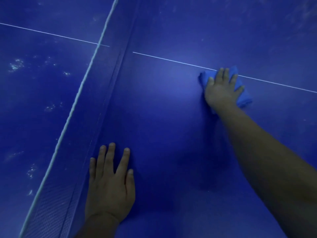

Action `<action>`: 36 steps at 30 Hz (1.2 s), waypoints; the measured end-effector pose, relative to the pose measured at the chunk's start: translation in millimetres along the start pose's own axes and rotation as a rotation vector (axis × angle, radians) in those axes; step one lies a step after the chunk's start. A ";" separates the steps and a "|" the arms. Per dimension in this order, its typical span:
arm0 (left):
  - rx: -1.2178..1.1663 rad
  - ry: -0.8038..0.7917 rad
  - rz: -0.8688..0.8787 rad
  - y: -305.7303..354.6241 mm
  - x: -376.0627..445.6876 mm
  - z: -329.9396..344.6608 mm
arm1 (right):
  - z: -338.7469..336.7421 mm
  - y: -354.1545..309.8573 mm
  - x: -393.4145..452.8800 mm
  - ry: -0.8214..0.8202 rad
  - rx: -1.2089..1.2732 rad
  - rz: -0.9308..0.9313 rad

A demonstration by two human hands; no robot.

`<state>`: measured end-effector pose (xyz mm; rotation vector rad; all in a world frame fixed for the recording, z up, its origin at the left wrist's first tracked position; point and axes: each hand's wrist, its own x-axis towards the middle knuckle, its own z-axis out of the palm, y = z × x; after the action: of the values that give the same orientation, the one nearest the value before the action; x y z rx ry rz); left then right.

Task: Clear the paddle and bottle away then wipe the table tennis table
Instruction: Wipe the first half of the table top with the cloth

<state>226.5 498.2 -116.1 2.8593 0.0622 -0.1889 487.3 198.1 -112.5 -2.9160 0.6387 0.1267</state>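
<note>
The blue table tennis table (163, 109) fills the head view. My right hand (221, 90) lies flat with spread fingers on a folded blue cloth (243, 97), pressing it onto the table where the white centre line (171, 60) runs. My left hand (109, 182) rests palm down on the table, fingers straight and spread, close beside the net. No paddle or bottle is in view.
The net (82, 86) with its white top band runs diagonally from bottom left to top centre. Beyond it, the far half of the table (34, 83) carries several pale smudges and dust marks.
</note>
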 end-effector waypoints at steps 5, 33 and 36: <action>-0.040 -0.007 -0.030 1.9 0.1 -1.2 | 24.8 -54.6 -61.0 -0.125 -0.154 -0.731; -0.067 0.023 -0.021 4.3 -0.3 -0.4 | 4.8 62.7 -33.2 -0.074 -0.256 -0.773; -0.072 0.038 -0.024 4.0 0.5 1.1 | -23.1 103.0 43.4 -0.048 -0.185 -0.330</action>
<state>227.1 494.0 -116.1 2.7918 0.1080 -0.1341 484.3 84.1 -108.3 -3.1344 0.1389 0.2260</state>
